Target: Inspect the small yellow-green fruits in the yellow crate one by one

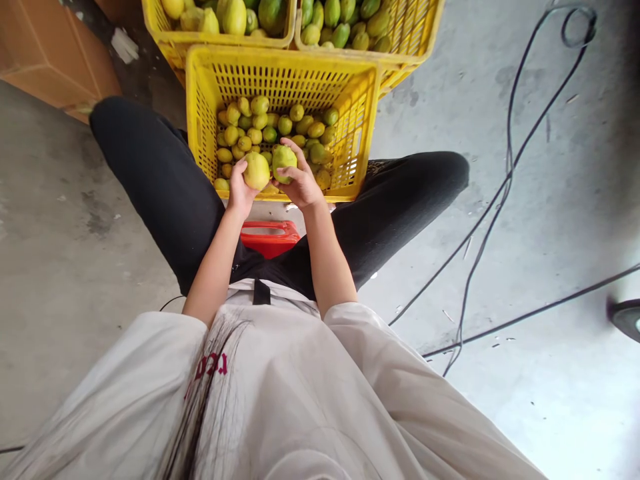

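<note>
While the yellow fruit [257, 171] and the green fruit [285, 163] were held up just beside each other over the near side of the front crate [283, 57], each lay in one bare hand. The left hand [241, 191] had closed around the yellow fruit, its thumb along the outer side, the other fingers largely hidden beneath. The right hand [305, 185] gripped the green fruit, its thumb across the near face and a finger reaching around the far side; the fingers were parted only as far as the fruit required. Below them, small fruits [260, 105], yellow to green, covered much of the crate's floor. The crate, yellow with slotted walls, stood between two legs in black trousers [155, 180]. A red object [273, 248] with an opening near its edge showed between the thighs, nearer the pale shirt [290, 380]. Beyond the front crate were a left rear crate [225, 39] and a right rear crate [423, 30], both holding larger fruit. A cardboard box [50, 60] stood at the upper left, and black cables [509, 175] crossed the grey floor [565, 220] on the right.
</note>
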A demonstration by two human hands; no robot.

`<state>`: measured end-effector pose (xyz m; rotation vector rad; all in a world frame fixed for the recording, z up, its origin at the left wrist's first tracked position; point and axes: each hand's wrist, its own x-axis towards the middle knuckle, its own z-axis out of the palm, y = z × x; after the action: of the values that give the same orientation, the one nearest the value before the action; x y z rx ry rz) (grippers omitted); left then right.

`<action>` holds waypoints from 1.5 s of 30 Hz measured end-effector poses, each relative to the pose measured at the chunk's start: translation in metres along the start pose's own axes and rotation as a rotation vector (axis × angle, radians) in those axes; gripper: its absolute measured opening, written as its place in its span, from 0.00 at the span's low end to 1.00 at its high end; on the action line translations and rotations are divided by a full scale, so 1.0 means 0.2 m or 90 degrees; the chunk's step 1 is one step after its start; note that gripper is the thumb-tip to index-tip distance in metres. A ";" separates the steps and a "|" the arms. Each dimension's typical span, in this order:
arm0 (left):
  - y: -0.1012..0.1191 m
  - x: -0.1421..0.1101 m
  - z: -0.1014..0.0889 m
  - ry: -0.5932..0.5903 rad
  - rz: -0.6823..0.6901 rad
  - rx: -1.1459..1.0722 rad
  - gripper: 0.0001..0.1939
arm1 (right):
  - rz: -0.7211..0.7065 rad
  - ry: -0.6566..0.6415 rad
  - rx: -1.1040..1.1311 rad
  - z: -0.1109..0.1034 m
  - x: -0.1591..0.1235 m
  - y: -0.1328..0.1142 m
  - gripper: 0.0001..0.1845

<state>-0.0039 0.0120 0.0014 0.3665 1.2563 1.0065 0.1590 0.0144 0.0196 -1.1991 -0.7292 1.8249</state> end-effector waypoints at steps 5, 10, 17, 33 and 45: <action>-0.02 -0.01 0.02 0.003 0.036 0.042 0.16 | -0.024 0.010 -0.027 -0.02 -0.02 -0.02 0.40; 0.01 -0.07 0.05 0.068 0.037 0.023 0.20 | 0.045 -0.001 -0.088 -0.01 -0.06 -0.12 0.41; 0.02 -0.08 0.04 0.057 0.079 -0.045 0.17 | -0.007 -0.116 -0.161 0.00 -0.08 -0.12 0.48; -0.04 -0.03 0.03 0.024 0.153 0.002 0.19 | 0.042 -0.037 -0.113 -0.02 -0.06 -0.13 0.36; 0.00 -0.02 0.02 0.008 0.097 -0.081 0.11 | -0.088 -0.049 -0.072 -0.06 -0.01 -0.04 0.42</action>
<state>0.0004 0.0102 0.0061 0.3623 1.1825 1.2142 0.1736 0.0164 0.0214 -1.1259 -0.9455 1.7429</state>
